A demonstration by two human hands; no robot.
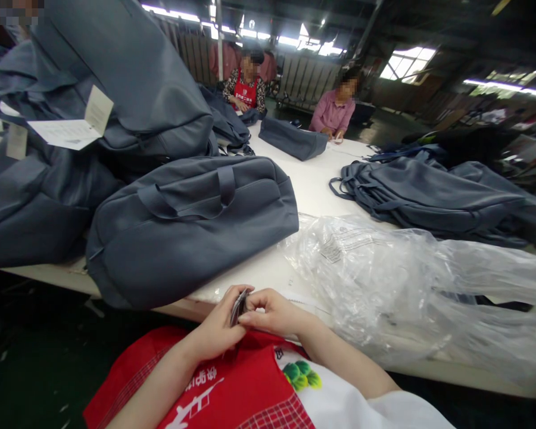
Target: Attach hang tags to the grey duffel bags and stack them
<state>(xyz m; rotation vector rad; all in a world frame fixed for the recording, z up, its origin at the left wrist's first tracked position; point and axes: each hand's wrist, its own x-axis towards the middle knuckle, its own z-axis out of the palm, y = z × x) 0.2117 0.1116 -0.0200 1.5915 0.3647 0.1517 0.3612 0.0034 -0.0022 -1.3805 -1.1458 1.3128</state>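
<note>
Close to my lap, at the table's front edge, my left hand [221, 325] is closed around a small bundle of thin, dark and pale flat pieces [238, 307]. Thumb and fingers of my right hand [270, 311] are bent into a pinch against the bundle's right side. What exactly the pieces are is too small to make out. Just beyond my hands a dark blue-grey bag [196, 229] lies on its side, its carrying strap facing up. A crumpled heap of clear plastic bags [375, 274] spreads to the right of my hands.
Piled blue-grey bags [129, 71] with a white paper tag [67, 134] rise at left. More bags [429, 185] lie at right, and one bag [292, 138] stands farther back on the white table [312, 182]. Two people [245, 89] work across the table.
</note>
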